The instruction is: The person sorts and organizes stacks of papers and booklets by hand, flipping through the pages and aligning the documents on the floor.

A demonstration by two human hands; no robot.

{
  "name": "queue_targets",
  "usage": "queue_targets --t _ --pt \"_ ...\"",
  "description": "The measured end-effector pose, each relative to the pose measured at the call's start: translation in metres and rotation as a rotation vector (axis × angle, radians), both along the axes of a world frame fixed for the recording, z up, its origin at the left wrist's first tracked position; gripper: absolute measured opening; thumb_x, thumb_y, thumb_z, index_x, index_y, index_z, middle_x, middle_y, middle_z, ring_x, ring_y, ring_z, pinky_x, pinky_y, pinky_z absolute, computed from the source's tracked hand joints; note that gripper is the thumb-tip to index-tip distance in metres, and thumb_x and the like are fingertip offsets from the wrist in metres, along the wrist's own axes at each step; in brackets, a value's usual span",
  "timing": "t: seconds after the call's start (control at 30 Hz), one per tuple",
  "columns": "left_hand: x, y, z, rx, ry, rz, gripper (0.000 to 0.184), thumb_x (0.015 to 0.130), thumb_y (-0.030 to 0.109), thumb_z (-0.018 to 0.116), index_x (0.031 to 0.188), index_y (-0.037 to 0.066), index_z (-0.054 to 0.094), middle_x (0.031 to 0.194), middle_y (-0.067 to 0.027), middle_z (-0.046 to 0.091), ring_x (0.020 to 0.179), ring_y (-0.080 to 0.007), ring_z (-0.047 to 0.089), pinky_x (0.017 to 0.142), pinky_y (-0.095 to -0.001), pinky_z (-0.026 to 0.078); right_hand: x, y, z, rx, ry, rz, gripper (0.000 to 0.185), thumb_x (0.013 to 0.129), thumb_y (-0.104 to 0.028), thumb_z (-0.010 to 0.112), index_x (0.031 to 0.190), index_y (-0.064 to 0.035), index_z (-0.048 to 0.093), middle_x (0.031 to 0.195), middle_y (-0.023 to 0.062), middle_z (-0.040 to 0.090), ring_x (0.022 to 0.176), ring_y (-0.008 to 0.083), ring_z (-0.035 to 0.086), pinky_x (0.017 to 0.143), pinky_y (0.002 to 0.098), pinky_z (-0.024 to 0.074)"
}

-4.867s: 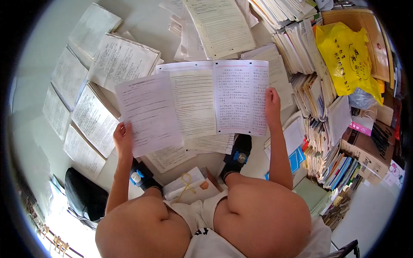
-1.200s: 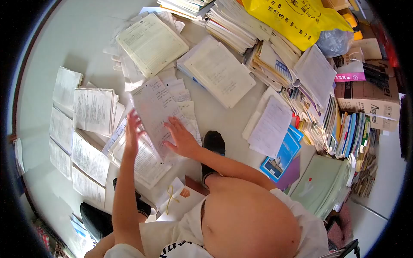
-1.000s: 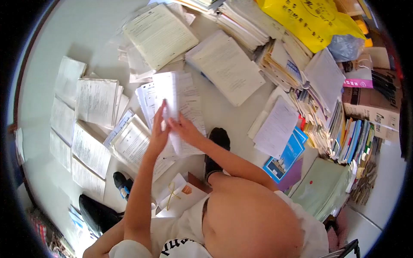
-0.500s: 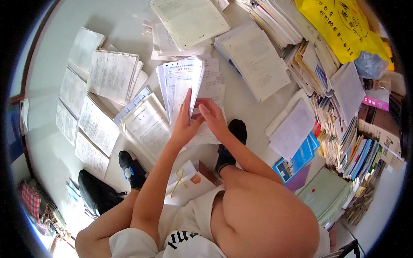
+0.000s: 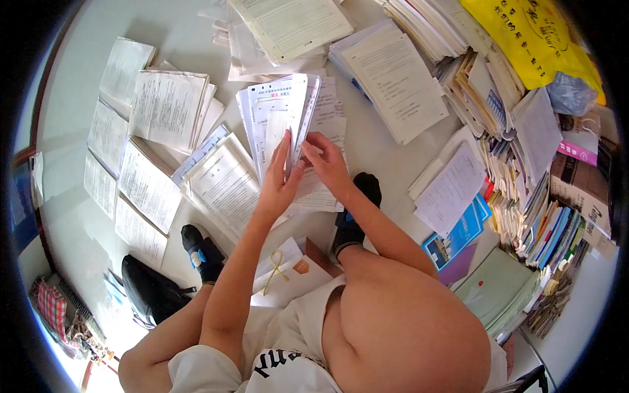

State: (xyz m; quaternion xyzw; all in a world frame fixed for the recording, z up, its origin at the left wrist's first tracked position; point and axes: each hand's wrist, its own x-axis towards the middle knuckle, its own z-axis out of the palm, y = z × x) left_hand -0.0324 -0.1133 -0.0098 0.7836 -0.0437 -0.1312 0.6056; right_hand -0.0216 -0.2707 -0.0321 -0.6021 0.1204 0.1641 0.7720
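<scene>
A fanned sheaf of printed papers (image 5: 270, 108), with red print near its top, stands tilted up between my hands. My left hand (image 5: 280, 183) grips its lower part, fingers stretched up along the front sheet and thumb toward the right. At its lower right edge, my right hand (image 5: 327, 164) has bent fingers pinching the sheets. Beneath lie more handwritten sheets (image 5: 333, 128). Just left of my left hand rests a printed stack (image 5: 224, 185) on the floor.
Paper piles (image 5: 167, 108) spread across the left. Further stacks lie at the top (image 5: 291, 26) and upper right (image 5: 396, 85). Along the right are piled books (image 5: 553, 236) and a yellow bag (image 5: 534, 39). A white bag with a yellow cord (image 5: 291, 278) sits between my legs; a black bag (image 5: 147, 288) lies left.
The sheaf's right-hand sheets have spread further apart. My right hand has moved slightly up and right, its fingers now closing on the sheaf's right edge. The view has shifted a little.
</scene>
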Motion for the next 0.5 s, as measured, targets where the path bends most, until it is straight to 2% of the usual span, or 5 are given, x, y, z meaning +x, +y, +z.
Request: queue_targets --t 0.17,0.23,0.27,0.33,0.5 --pt "0.005 0.006 0.015 -0.092 0.153 0.078 0.051 0.103 0.017 0.058 0.149 0.001 0.045 0.129 -0.0200 0.063 0.119 -0.0217 0.061 0.090 -0.0326 0.054 0.004 0.003 -0.003 0.151 -0.018 -0.058 0.032 0.098 -0.021 0.066 0.124 -0.0024 0.061 0.112 0.0092 0.064 0.087 0.0165 0.066 0.077 0.0305 0.0599" --pt "0.006 0.012 0.012 -0.134 0.169 0.075 0.049 0.104 0.019 0.057 0.148 0.001 0.047 0.123 -0.0170 0.067 0.113 -0.0187 0.064 0.087 -0.0318 0.056 0.007 -0.001 0.004 -0.107 -0.139 0.064 0.038 0.095 -0.023 0.070 0.127 -0.0042 0.059 0.111 0.0098 0.062 0.084 0.0175 0.065 0.075 0.0311 0.0589" --pt "0.005 0.015 0.007 -0.145 0.211 0.096 0.046 0.104 0.019 0.056 0.146 0.000 0.049 0.118 -0.0145 0.069 0.110 -0.0172 0.065 0.085 -0.0310 0.056 0.008 -0.002 0.008 -0.105 -0.139 0.062 0.038 0.095 -0.023 0.070 0.127 -0.0042 0.059 0.111 0.0098 0.062 0.084 0.0175 0.065 0.075 0.0311 0.0589" --pt "0.008 0.016 0.010 -0.151 0.253 0.115 0.044 0.104 0.018 0.056 0.144 0.000 0.051 0.113 -0.0119 0.071 0.106 -0.0158 0.066 0.084 -0.0301 0.057 0.011 -0.001 0.024 -0.333 -0.184 0.075 0.048 0.090 -0.018 0.077 0.132 -0.0081 0.055 0.107 0.0051 0.058 0.084 0.0119 0.060 0.075 0.0281 0.0572" --pt "0.017 0.002 0.035 -0.276 0.245 0.216 0.035 0.103 0.019 0.059 0.129 -0.004 0.064 0.103 -0.0065 0.072 0.091 -0.0108 0.066 0.084 -0.0273 0.056 0.010 -0.002 0.035 -0.416 -0.184 0.082 0.060 0.083 -0.021 0.082 0.134 -0.0078 0.052 0.106 0.0082 0.057 0.081 0.0151 0.061 0.072 0.0295 0.0558"
